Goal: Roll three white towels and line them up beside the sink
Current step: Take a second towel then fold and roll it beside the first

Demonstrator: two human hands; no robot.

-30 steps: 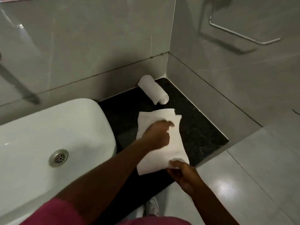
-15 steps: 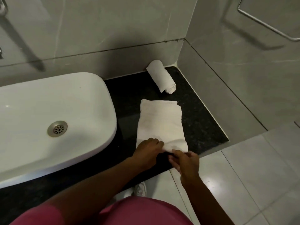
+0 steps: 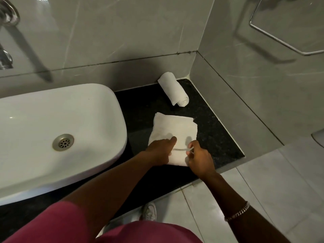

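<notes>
Rolled towel [image 3: 173, 91]: far corner, parked | flat towel [image 3: 173, 132]: desk [image 3: 219, 137], right of sink [image 3: 52, 130] | left hand [image 3: 160, 152], right hand [image 3: 199, 157]: pinching near edge, starting roll

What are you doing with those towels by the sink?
A person is rolling white towels on the black countertop to the right of the white sink. One rolled towel already lies in the back corner against the wall. A second, folded towel lies flat nearer the person, and the left hand and right hand are both at its near end, starting the roll. No third towel is in view.
</notes>
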